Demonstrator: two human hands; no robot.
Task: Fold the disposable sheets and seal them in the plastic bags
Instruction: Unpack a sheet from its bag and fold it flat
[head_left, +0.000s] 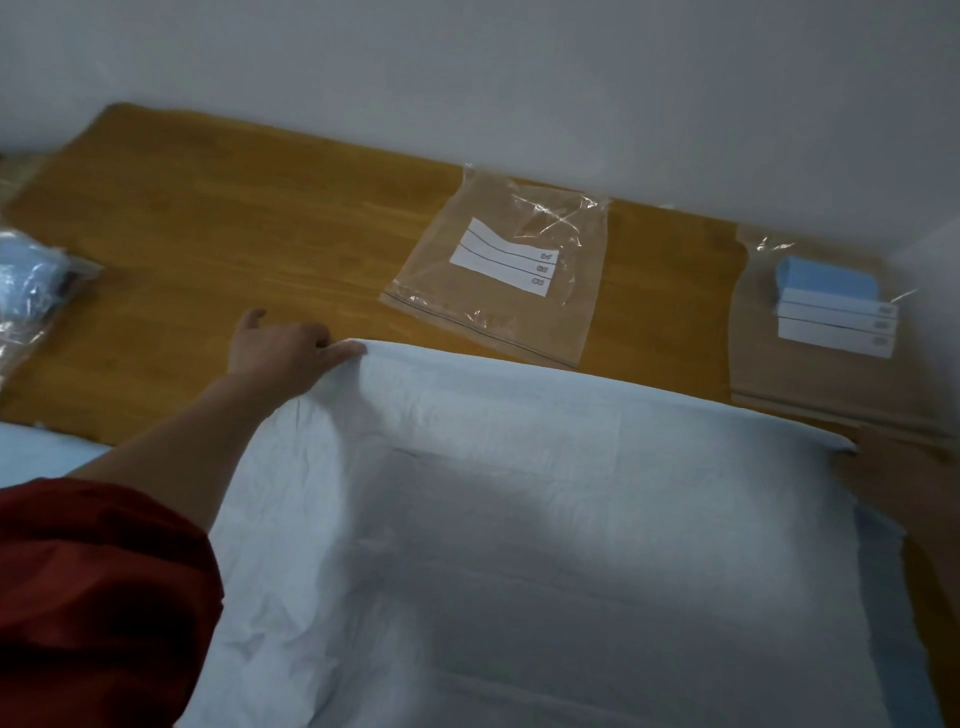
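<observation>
Mid-fold: the left hand (280, 349) pinches the sheet (519, 519) at ten o'clock, the right hand (904, 480) at three o'clock has an unclear grip; next, probably, align the edges.

The sheet (519, 493) lay at the table's (208, 234) near edge, one bag (498, 270) behind it, stacked bags (810, 374) by the right edge.

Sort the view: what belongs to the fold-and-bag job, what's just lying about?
In the job: large white disposable sheet; left hand pinching its far left corner; right hand at the far right corner (grip unclear); empty clear plastic zip bag with white label.
Lying about: folded blue sheet in a clear bag, right; crumpled blue bundle in plastic, left edge; orange-brown wooden table.
</observation>
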